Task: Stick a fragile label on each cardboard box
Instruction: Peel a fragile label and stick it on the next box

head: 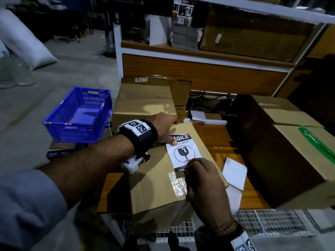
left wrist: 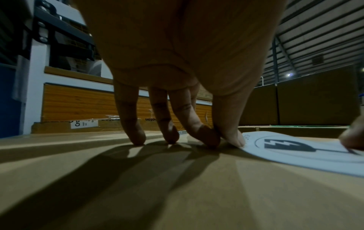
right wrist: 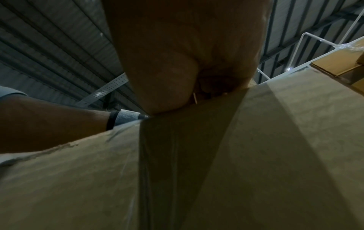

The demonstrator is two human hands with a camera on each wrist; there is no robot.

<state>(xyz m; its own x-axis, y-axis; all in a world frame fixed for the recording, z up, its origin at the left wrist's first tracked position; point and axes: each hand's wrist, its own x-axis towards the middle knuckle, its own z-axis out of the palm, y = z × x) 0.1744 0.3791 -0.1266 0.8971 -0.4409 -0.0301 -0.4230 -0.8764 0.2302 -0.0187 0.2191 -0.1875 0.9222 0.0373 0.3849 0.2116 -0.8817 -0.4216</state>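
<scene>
The left hand [head: 161, 127] presses straight fingertips [left wrist: 234, 140] on the upper end of the white paper fragile label with a black broken-glass symbol [head: 184, 151], which lies on top of the brown taped cardboard box [head: 155, 183]. The right hand [head: 204, 180] pinches the label's near edge. Thin, limp and sticky, it is best handled by its edges. Only the left wrist view shows the fingertips' contact; the right wrist view hides the label.

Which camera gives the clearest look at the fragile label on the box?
The head view: the fragile label lies face-up on the cardboard box, its text and glass symbol readable. The left wrist view shows it edge-on and distorted; the right wrist view doesn't show it.
</scene>
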